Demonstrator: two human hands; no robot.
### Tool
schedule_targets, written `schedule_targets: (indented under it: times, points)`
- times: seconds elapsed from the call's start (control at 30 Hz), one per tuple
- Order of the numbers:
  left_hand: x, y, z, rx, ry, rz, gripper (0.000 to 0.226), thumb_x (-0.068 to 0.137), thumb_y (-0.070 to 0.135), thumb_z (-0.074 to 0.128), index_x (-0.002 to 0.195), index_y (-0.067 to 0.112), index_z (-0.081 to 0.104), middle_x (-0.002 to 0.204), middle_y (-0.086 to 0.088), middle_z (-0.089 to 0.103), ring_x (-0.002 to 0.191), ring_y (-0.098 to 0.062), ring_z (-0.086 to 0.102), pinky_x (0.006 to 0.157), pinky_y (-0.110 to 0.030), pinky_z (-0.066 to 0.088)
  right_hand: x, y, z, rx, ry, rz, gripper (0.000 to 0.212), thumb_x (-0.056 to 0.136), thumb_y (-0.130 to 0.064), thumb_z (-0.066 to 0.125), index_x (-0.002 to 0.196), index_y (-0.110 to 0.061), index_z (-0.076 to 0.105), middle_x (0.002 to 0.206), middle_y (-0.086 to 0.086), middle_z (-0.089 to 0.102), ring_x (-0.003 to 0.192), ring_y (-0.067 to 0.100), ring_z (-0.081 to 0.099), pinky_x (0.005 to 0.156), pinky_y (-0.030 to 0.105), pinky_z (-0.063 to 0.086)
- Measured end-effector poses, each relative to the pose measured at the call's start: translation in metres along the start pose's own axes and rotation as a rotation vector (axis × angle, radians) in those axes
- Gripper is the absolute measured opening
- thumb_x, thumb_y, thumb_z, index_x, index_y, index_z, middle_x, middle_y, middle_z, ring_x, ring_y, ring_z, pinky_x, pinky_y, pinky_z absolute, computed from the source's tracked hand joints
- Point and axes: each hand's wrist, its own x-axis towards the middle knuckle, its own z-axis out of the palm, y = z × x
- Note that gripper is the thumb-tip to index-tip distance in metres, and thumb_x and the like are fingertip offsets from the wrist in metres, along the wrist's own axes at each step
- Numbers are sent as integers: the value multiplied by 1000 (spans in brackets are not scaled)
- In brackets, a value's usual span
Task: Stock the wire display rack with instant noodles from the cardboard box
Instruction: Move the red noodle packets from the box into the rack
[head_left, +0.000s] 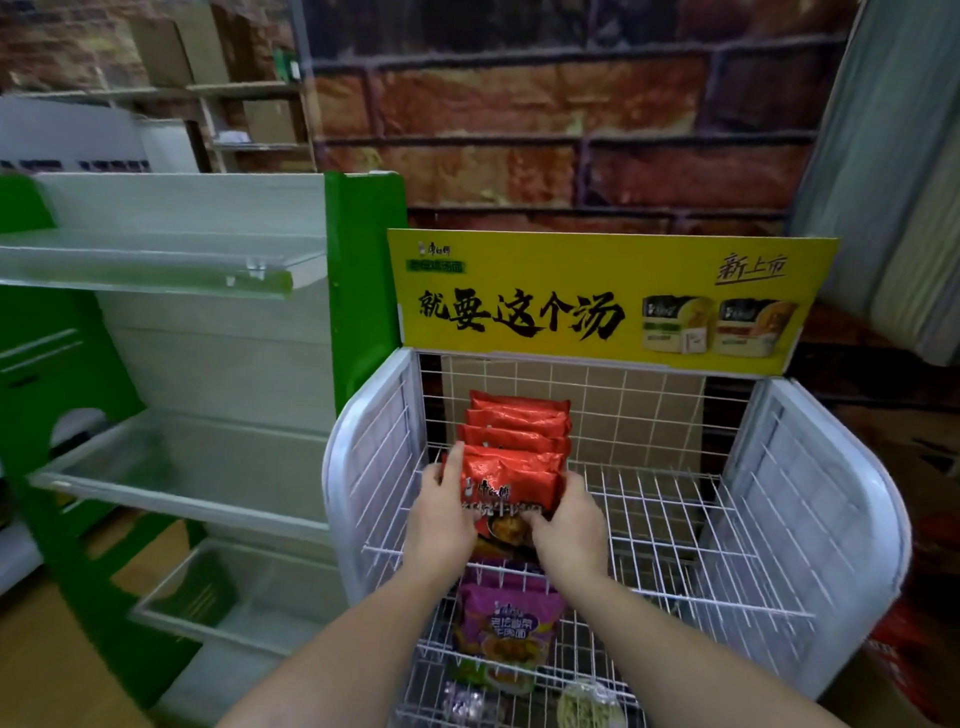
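While both hands are on the front packet (511, 491), I would seat it squarely before letting go. My left hand (441, 501) grips its left edge, thumb lying up along the side. My right hand (569, 517) pinches the right edge, fingers curled over the printed face.

The packet stands upright at the near end of a row of red packets (519, 431) on the left side of the top shelf of the wire rack (670, 519), touching the one behind it. To do this well, I judge its bottom seam should rest on the wires rather than slip between them. It should also be pushed back gently, so the row stands tight and level without crushing the noodles.

The packet is glossy red film with white lettering and a dish pictured low on its face. It looks soft and puffy, so it will likely yield and slide under a firm squeeze. Purple packets (511, 623) sit on the shelf below. I cannot pick out the cardboard box with certainty.
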Motion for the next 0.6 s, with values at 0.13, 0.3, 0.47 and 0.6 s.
schedule_targets:
  times: [0.13, 0.3, 0.47, 0.6]
  points:
    - [-1, -10, 7, 160, -58, 139, 99, 94, 15, 67, 161, 43, 0, 162, -2, 20, 132, -20, 46, 102, -37, 52, -7, 11, 11, -445, 87, -283, 112, 87, -29, 74, 160, -30, -10, 166, 10, 0, 153, 28, 7, 124, 42, 12]
    - [3, -22, 7, 502, -137, 288, 101, 100, 37, 61, 158, 41, -21, 164, 4, -36, 150, -28, -34, 124, -60, -10, -7, 25, 29, -719, -52, -502, 106, 88, -52, 70, 162, -30, -3, 168, 1, -14, 151, 27, -30, 122, 53, -14]
    - [8, -29, 11, 581, -166, 311, 94, 101, 43, 56, 160, 38, -17, 165, 4, -32, 147, -29, -37, 120, -65, -14, -5, 16, 29, -798, -140, -411, 101, 99, -41, 60, 152, -37, -26, 162, -3, -32, 146, 29, -39, 119, 57, -19]
    - [12, -28, 11, 585, -177, 294, 95, 101, 47, 56, 159, 39, -18, 165, 2, -33, 147, -30, -37, 120, -65, -15, -2, 16, 33, -802, -127, -379, 104, 98, -34, 62, 149, -39, -28, 163, -3, -31, 145, 29, -41, 119, 60, -19]
